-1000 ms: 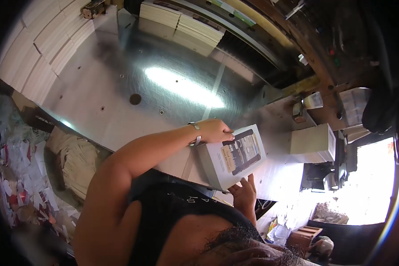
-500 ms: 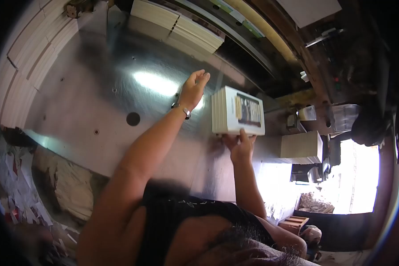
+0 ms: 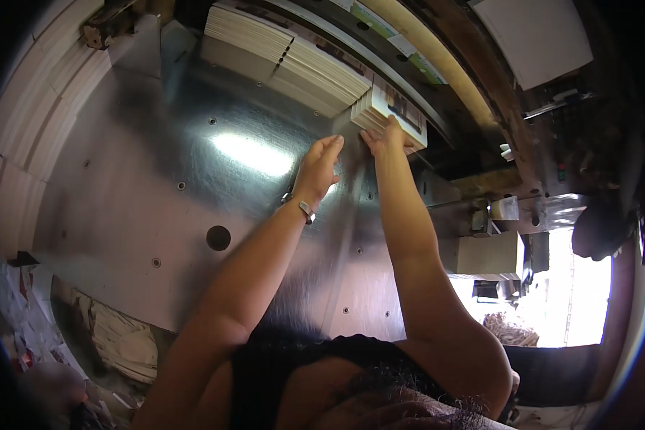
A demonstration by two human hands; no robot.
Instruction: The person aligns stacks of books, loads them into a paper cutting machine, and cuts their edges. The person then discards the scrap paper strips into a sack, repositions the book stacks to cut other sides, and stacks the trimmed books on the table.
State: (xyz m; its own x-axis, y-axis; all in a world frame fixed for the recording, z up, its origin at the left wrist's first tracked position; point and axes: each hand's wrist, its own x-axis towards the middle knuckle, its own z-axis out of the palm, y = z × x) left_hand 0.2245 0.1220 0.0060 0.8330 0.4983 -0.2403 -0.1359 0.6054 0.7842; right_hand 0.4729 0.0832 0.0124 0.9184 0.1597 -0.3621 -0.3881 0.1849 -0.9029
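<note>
My right hand point(image 3: 387, 141) grips the near side of a small stack of white booklets point(image 3: 364, 113), thumb on top and fingers at the edge. The stack has a dark picture on its upper cover and stands at the right end of a row of pale paper stacks point(image 3: 315, 72) along the far side of the metal table point(image 3: 265, 236). My left hand point(image 3: 319, 166), with a metal band at the wrist, is raised over the table, fingers stretched out and holding nothing, just left of my right hand.
Tall piles of pale paper point(image 3: 32, 107) line the left side. A thick white block of paper point(image 3: 489, 256) sits at the right, near a bright opening. A white sheet point(image 3: 534, 39) lies on the upper right shelf. Paper scraps point(image 3: 21, 315) fill the lower left.
The booklet stack has moved from near my body to the far row, carried by my right hand. My left hand has let go of it and moved away, up and left.
</note>
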